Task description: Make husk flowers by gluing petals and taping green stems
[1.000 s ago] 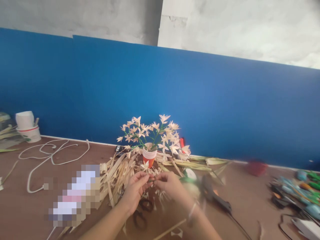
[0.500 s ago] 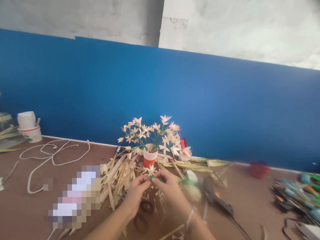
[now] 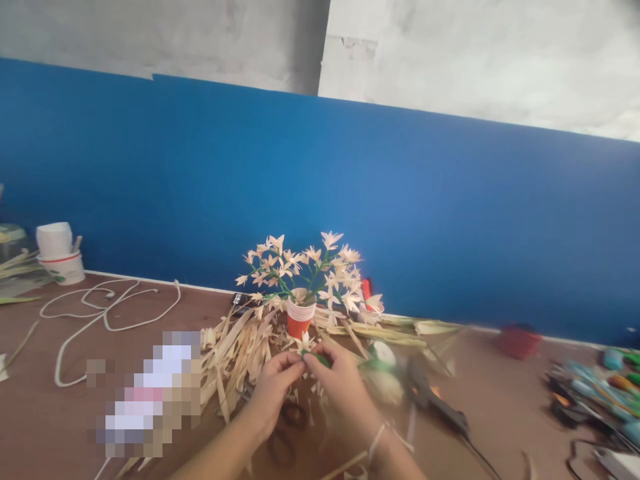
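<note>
My left hand [image 3: 275, 383] and my right hand [image 3: 336, 375] meet in front of the orange-and-white paper cup [image 3: 299, 323], fingertips pinched together. Between them stands a small pale artificial flower [image 3: 305, 342], its petals pointing up and its base hidden by my fingers. A green strip [image 3: 320, 359], which looks like floral tape, shows at the right fingers. Behind, a spray of similar cream flowers [image 3: 333, 270] on green stems rises from the cup. Under my left wrist lie dark-handled scissors [image 3: 293, 417], partly covered.
Dried husk strips [image 3: 247, 340] surround the cup. A glue gun [image 3: 440, 403] with a cord lies to the right, beside a blurred whitish roll [image 3: 385, 380]. White cable [image 3: 107, 313] and stacked cups [image 3: 61, 257] are left; a blue panel [image 3: 320, 180] stands behind.
My right hand has turned slightly at the wrist, and more of the green strip shows by its fingers. The small flower has shifted a little to the right. My left hand stays nearly still.
</note>
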Demonstrator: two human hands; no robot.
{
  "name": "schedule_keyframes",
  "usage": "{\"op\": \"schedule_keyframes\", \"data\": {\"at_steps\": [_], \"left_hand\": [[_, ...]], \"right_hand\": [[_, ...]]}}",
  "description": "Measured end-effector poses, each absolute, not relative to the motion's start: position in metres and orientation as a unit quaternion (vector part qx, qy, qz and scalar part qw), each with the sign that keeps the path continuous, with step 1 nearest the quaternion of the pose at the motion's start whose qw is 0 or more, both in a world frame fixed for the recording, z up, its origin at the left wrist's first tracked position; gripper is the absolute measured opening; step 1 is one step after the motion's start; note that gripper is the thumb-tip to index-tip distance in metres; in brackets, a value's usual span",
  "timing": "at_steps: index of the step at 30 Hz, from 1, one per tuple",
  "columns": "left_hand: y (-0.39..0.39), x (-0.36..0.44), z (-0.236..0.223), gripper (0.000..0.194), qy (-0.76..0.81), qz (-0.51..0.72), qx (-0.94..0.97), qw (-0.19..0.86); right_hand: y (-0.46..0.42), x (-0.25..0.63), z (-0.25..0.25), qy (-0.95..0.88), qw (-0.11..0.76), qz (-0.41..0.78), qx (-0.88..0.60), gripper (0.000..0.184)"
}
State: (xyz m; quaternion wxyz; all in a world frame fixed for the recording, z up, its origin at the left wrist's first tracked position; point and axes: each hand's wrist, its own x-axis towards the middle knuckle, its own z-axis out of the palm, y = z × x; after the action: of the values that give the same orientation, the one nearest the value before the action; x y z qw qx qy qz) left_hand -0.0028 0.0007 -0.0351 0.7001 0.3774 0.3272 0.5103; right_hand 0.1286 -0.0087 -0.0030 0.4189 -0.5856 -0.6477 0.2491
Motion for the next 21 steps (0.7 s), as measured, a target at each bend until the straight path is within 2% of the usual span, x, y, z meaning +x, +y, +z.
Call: {"op": "schedule_keyframes", "data": {"at_steps": [11,21], "left_hand": [[-0.0024,-0.0020,-0.0324,0.020,0.348,0.502,0.403,0.681],[-0.0007,-0.0006,-0.0326,0.028,0.387,0.508,0.419,0.646]], "right_hand": [[-0.0096,0.1272,-0.0027,-0.647,0.416,0.232,-0.595,0.022],[-0.0136,0.1237,-0.0008,-0.637,0.433,0.224,-0.598,0.015]]}}
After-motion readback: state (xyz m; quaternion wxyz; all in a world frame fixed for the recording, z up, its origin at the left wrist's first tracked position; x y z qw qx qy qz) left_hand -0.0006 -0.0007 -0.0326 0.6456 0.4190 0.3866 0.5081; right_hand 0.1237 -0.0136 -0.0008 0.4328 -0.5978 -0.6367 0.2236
